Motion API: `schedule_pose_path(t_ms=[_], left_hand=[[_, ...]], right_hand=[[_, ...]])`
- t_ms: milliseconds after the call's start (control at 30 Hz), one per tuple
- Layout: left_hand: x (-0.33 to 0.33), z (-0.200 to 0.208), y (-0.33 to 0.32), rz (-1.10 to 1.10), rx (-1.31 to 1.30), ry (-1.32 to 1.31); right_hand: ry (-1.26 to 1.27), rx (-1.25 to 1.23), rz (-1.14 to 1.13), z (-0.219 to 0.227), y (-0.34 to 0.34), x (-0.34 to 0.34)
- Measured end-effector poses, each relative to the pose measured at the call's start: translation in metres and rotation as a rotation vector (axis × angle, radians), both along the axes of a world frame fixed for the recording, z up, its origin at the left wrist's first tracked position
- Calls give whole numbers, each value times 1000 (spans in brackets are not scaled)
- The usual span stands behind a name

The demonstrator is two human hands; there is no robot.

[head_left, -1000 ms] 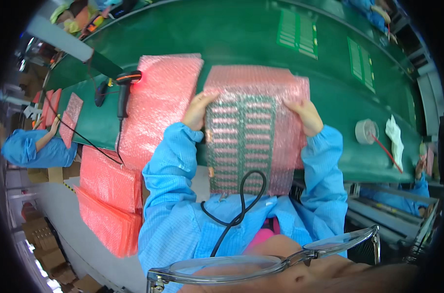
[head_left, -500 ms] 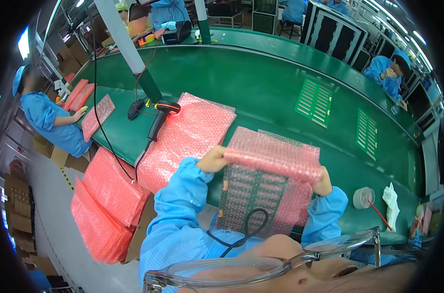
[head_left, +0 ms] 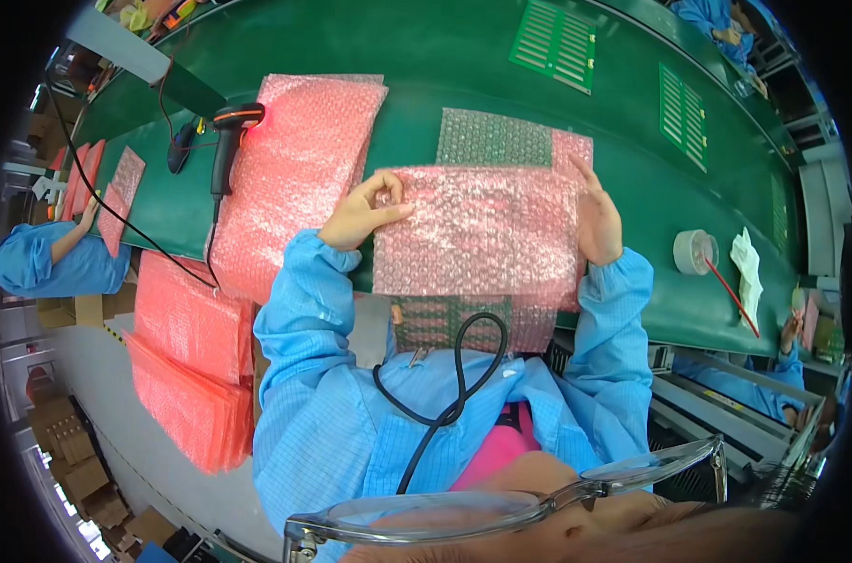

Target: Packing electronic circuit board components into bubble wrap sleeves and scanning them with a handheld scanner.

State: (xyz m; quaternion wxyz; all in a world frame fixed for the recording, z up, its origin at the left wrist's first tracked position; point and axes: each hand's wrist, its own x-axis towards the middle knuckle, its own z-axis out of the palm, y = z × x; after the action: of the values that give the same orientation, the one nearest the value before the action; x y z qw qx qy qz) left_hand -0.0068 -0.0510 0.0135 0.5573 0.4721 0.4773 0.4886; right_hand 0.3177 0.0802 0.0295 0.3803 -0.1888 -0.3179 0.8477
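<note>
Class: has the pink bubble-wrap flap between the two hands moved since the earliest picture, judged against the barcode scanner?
Yes, down the view: the bubble-wrap flap had its edge about level with the barcode scanner; now that edge lies lower.

With the view read as a clock face, a long, smooth green workbench (head_left: pixel 426 56) spans its upper half. At ten o'clock lie a broad stack of pink translucent bubble-wrap sheets (head_left: pixel 304 169) and, farther out, a small black rounded device (head_left: pixel 179 147). Flat green slotted boards rest at one o'clock (head_left: pixel 555 45) and two o'clock (head_left: pixel 684 117). Toward three o'clock sit a round translucent tub (head_left: pixel 694 253), a thin red stick (head_left: pixel 729 293) slanting from it, and a crumpled white cloth (head_left: pixel 746 272).
</note>
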Motion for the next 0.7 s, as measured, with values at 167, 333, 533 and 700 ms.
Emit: schedule_pose_path(t_ms=[167, 333, 533, 700], left_hand=[[41, -1, -27, 347, 154, 66], [54, -26, -84, 312, 24, -294], [45, 26, -111, 113, -9, 54], [9, 158, -57, 7, 739, 706]], right_hand=[[-765, 150, 61, -31, -45, 13], [-800, 352, 362, -3, -79, 15], [-784, 663, 238, 22, -92, 23], [-340, 1017, 78, 106, -46, 32]])
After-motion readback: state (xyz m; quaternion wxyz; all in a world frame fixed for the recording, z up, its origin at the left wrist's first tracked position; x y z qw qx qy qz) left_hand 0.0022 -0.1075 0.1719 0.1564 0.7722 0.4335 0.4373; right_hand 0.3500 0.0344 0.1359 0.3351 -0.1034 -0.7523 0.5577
